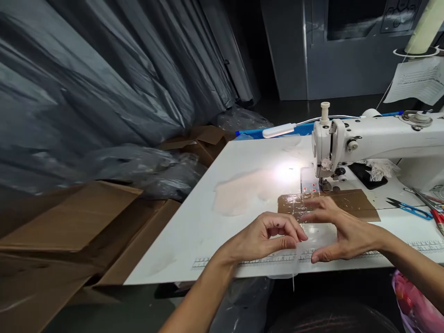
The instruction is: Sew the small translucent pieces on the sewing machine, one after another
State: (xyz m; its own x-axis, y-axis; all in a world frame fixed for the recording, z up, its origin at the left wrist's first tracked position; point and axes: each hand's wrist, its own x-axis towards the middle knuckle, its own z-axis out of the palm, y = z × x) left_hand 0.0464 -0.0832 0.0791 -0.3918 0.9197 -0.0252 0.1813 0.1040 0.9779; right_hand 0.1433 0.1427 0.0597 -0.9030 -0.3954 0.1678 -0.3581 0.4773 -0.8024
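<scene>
A thin, whitish strip (296, 264) hangs from the fingertips of my left hand (264, 235), drooping past the front edge of the table; its exact kind is hard to make out. Thumb and fingers of that hand are pinched together on it. Just to the right, my right hand (343, 230) is spread, thumb apart from the fingers, with nothing visible between them. Beyond both hands lies a brown taped sheet (357, 203) in front of the needle area of a white sewing machine (378, 136). A printed ruler strip (256, 263) runs beneath my hands along the edge.
Blue-handled scissors (411, 209) and red-handled tools (437, 219) lie at the right. A lamp (279, 130) lights the white table (180, 240). Cardboard boxes (69, 217) stand left, below a grey plastic curtain (114, 69). Lace (379, 170) rests under the machine arm.
</scene>
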